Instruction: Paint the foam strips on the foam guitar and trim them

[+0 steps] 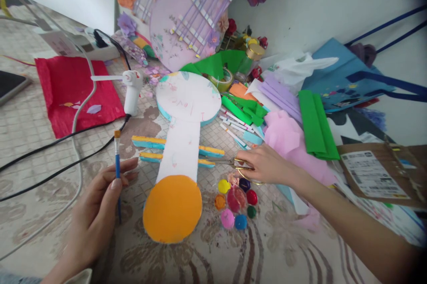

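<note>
Upright between the thumb and fingers of my left hand [100,206] is a blue paintbrush [117,164] with orange on its bristles. My right hand [260,164] has its fingers on the gold handles of a pair of scissors [245,169], whose blades point left beside the cutout. That cutout [182,141] has a white round top with writing, a white neck and an orange painted disc [172,209] at the near end. Orange and blue strips [148,142] stick out on both sides of the neck. Small paint pots [240,221] form a ring below my right hand.
A white handheld fan [131,92], cables and red paper [76,92] lie at the left. Markers, tape [223,80], coloured paper and a glass jar [245,66] crowd the back. A blue bag [340,75] and cardboard [376,172] are at the right.
</note>
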`<state>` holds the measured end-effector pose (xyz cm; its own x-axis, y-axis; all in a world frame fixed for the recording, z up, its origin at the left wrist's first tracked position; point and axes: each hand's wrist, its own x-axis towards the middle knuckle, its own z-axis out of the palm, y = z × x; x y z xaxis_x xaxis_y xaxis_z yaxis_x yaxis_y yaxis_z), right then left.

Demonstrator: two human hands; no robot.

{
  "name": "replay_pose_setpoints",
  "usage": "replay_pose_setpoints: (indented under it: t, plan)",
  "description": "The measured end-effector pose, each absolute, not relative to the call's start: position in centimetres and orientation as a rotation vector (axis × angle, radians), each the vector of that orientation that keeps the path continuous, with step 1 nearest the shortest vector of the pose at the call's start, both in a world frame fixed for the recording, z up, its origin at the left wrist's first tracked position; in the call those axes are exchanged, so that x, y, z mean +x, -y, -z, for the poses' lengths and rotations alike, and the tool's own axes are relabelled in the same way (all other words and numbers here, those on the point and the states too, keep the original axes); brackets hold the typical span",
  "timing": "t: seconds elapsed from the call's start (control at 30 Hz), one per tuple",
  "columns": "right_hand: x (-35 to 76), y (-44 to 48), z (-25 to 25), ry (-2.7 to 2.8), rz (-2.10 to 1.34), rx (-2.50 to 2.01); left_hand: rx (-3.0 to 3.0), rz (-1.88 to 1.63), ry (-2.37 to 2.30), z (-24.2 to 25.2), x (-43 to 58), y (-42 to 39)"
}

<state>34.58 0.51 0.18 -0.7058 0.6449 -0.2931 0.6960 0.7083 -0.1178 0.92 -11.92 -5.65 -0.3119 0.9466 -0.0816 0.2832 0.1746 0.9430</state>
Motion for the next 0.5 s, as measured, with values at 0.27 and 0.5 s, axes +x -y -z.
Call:
replay_pose_setpoints:
  t: [0.27, 0.5]
  plan:
    - [34.47, -0.86, 0.08, -2.69, 0.283, 1.033, 1.187, -1.157, -1.75, 5.62, 0.94, 11.95]
    - [34.1, -1.15, -0.03, -2.652, 0.301, 1.03, 1.164, -1.147, -1.758, 5.48, 1.01, 11.88]
